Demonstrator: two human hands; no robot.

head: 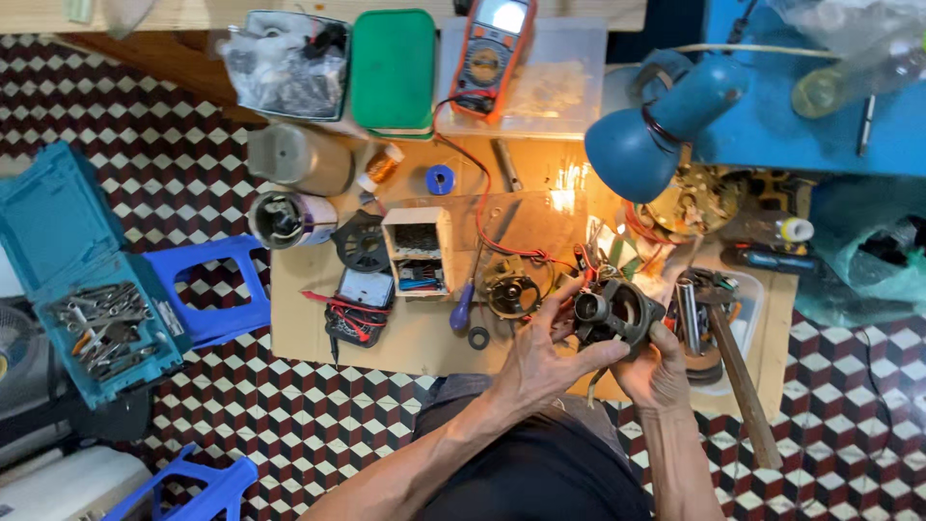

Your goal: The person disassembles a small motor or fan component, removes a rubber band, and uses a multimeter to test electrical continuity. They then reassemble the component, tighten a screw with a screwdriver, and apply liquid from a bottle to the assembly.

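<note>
Both hands hold a dark grey motor housing (617, 311) above the near edge of a low wooden worktable (405, 342). My left hand (545, 352) grips its left side, fingers spread over the round opening. My right hand (656, 371) cups the housing from below and the right. A round wound coil part (511, 292) lies on the table just left of the housing, with a black ring (478, 338) and a blue-handled screwdriver (463, 307) beside it.
A blue desk lamp (646, 135) shines over the table. An orange multimeter (487, 53) with red leads, a green box (393, 68), a small black meter (359, 304), a hammer (738, 371) and a white tray (748, 314) surround the work. An open blue tool case (82, 280) and blue stools (217, 285) stand on the chequered floor.
</note>
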